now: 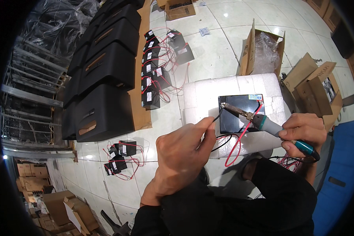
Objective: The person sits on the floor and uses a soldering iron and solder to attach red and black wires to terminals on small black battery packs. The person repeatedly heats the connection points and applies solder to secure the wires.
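Observation:
A black box-shaped battery (235, 122) lies on a white foam block (200, 92). My left hand (185, 151) pinches a thin black wire (217, 116) whose end reaches the battery's upper left terminal. In my right hand (304, 133) is a soldering iron (270, 125) with a grey and green handle. It slants left across the battery, its tip at that same terminal, touching or very near the wire's end. A red wire (240, 146) runs from the upper right terminal and loops down over the foam's near edge.
Several wired black batteries (150, 80) stand on the tiled floor at left, with another cluster (120, 155) nearer. Large black housings (102, 112) line cardboard beyond them. Open cartons (246, 55) stand at the back right. A blue panel (338, 169) lies at far right.

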Action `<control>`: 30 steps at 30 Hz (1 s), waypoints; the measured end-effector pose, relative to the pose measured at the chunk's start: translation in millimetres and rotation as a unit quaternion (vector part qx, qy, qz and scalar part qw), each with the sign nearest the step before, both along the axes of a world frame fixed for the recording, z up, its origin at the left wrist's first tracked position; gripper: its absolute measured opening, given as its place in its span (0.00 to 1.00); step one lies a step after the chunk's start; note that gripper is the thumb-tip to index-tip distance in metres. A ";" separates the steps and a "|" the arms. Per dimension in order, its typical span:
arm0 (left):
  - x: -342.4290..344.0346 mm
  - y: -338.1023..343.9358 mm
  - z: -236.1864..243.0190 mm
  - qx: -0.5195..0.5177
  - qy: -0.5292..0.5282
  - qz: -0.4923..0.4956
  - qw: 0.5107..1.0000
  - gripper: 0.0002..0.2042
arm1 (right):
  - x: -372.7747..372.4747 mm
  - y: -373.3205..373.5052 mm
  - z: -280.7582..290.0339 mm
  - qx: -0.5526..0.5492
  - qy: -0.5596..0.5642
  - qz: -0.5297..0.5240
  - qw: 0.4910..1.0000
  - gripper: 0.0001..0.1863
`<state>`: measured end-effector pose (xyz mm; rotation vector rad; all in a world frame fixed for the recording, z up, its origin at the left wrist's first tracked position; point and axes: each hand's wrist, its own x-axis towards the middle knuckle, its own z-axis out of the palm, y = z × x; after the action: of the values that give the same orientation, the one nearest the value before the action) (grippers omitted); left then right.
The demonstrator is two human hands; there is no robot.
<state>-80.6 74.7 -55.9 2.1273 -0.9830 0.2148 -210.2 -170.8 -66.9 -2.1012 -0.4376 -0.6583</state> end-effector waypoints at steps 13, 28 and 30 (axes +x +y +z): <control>0.5 -0.7 1.8 0.006 -0.010 -0.004 1.000 0.07 | -3.2 4.5 10.0 -0.070 0.009 0.004 0.997 0.08; 3.4 -2.9 3.6 0.010 -0.008 -0.020 1.000 0.05 | 7.7 -4.3 15.4 -0.050 0.008 0.030 0.998 0.08; 4.1 -3.8 5.0 0.016 -0.010 -0.019 1.000 0.05 | 10.1 -8.1 14.2 -0.023 0.006 0.038 0.999 0.09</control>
<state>-76.6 70.9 -50.9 2.1369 -1.0445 0.2038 -200.1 -178.9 -52.6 -2.1193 -0.5282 -0.5967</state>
